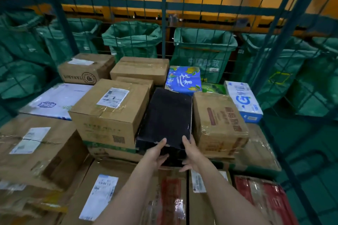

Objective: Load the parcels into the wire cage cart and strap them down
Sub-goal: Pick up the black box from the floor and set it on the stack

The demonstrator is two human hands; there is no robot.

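Note:
A black parcel [168,117] lies tilted between two brown cartons inside the green wire cage cart [163,23]. Both my hands hold its near end. My left hand [157,153] has its thumb on the top face and its fingers under the edge. My right hand [190,155] grips the near right corner the same way. On the left of the parcel stands a labelled brown carton [109,111]. On its right stands a taped carton with red print [219,120]. Several more parcels fill the cart around them.
A blue printed pack [183,79] and a white and blue pack [244,100] lie at the back right. Cartons with shipping labels [99,195] sit close under my arms. Green mail sacks [131,40] hang behind the mesh. Green floor [311,160] shows to the right.

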